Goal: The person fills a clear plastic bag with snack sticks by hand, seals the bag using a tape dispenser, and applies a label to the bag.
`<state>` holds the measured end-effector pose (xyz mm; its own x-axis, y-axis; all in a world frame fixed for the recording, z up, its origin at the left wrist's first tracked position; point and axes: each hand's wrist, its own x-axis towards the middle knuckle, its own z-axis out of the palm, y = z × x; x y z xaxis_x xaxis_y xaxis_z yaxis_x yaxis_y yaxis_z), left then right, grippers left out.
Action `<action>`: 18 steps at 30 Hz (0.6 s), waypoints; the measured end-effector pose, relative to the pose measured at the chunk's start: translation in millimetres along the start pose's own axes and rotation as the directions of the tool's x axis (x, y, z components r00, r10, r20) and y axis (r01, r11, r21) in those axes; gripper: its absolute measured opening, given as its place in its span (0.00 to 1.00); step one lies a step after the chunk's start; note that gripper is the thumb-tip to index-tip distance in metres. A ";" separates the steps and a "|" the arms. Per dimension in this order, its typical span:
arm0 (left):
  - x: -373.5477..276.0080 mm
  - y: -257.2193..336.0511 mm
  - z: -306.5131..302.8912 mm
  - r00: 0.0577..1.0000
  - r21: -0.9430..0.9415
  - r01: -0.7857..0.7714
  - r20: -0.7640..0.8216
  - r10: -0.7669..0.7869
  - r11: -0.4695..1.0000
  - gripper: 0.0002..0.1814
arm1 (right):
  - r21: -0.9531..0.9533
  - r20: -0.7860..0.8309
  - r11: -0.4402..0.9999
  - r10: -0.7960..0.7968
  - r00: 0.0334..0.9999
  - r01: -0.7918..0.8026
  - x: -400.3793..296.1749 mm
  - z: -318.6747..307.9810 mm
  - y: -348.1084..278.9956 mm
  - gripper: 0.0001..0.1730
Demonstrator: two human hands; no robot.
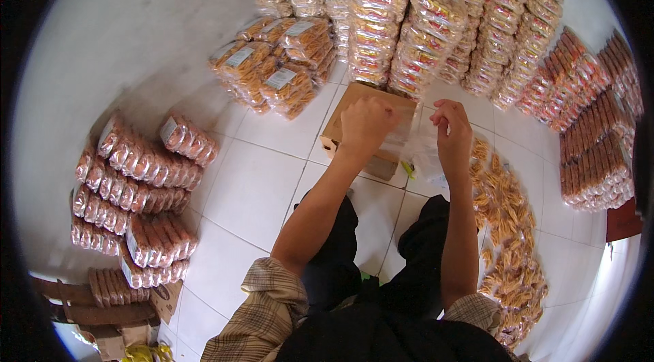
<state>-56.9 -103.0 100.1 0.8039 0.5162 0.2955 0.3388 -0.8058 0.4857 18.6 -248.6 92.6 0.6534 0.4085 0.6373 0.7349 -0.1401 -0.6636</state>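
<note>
Over a brown cardboard box (340,114), my left hand (365,122) is closed, knuckles up, on a clear plastic bag (420,150). My right hand (452,127), a little apart to the right, has its fingers curled in at the bag's other side. The thin film spans the gap between both hands, and its edges are blurred. Below the film, a small yellow-green object (409,170) lies on the floor by the box; its kind is hard to tell.
Small packets of orange-brown snack sticks (506,219) lie heaped at the right. Tall stacks of packaged snacks (378,30) rise beyond the box. Bagged snack sticks (276,60) sit back left, reddish-brown packs (148,163) line the left wall, and more brown packs (592,157) stand right.
</note>
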 end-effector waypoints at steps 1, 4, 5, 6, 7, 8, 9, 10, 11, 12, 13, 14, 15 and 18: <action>-1.5 -0.9 -1.7 1.000 0.002 0.002 0.005 -0.002 1.000 0.05 | -0.033 0.017 0.999 -0.012 1.000 0.012 -0.9 -0.7 0.4 0.13; -8.6 -17.4 3.4 0.957 -0.003 -0.259 -0.133 0.256 0.966 0.13 | -0.108 0.045 0.993 -0.034 0.998 0.038 -6.2 0.3 5.8 0.15; -8.8 -22.4 5.4 0.974 -0.003 -0.216 -0.064 0.215 0.976 0.17 | -0.120 0.040 0.992 -0.034 0.999 0.038 -7.2 2.1 7.6 0.15; -8.2 -24.9 5.7 0.985 -0.004 -0.172 0.009 0.172 0.985 0.21 | -0.136 0.035 0.990 -0.031 0.999 0.036 -9.0 3.5 11.4 0.14; -7.1 -24.8 6.0 0.988 -0.006 -0.134 0.078 0.134 0.991 0.26 | -0.139 0.063 0.989 -0.043 0.997 0.051 -9.5 2.2 19.7 0.15; -6.4 -27.5 10.6 0.987 0.014 -0.157 0.046 0.156 0.987 0.27 | -0.142 0.089 0.988 -0.054 0.995 0.066 -9.3 1.3 31.3 0.15; -6.4 -37.6 16.4 0.986 0.049 -0.170 0.012 0.169 0.984 0.28 | -0.128 0.120 0.988 -0.067 0.990 0.083 -8.2 6.9 37.5 0.15; -7.2 -44.4 19.4 0.983 0.083 -0.182 -0.019 0.184 0.980 0.30 | -0.215 0.125 0.969 -0.096 0.988 0.121 -7.6 11.3 37.1 0.15; -7.6 -49.8 22.8 0.982 0.150 -0.171 -0.052 0.180 0.974 0.31 | -0.299 0.131 0.941 -0.125 0.983 0.159 -6.8 15.3 36.0 0.16; -7.4 -47.4 23.0 0.979 0.206 -0.163 -0.086 0.183 0.965 0.32 | -0.391 0.139 0.899 -0.154 0.978 0.197 -4.2 15.0 34.3 0.17; -5.9 -45.5 22.2 0.975 0.262 -0.151 -0.122 0.188 0.953 0.34 | -0.453 0.127 0.867 -0.169 0.977 0.209 -0.4 15.3 34.3 0.17; -0.9 -44.1 20.0 0.961 0.284 -0.150 -0.183 0.208 0.947 0.34 | -0.512 0.116 0.830 -0.187 0.976 0.220 4.8 16.0 34.8 0.18; 7.2 -39.5 11.4 0.943 0.307 -0.144 -0.247 0.225 0.941 0.35 | -0.568 0.108 0.790 -0.208 0.972 0.232 12.3 17.8 34.8 0.18; 25.6 -26.7 -20.9 0.808 0.331 -0.250 -0.446 0.384 0.910 0.37 | -0.578 0.004 0.711 -0.489 0.872 0.401 43.3 7.1 19.9 0.20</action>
<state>-55.6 -62.3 111.9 0.5616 0.2369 0.7927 0.2689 -0.9584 0.0958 60.2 -227.3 104.2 0.2099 0.4280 0.8790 0.8893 -0.4572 0.0103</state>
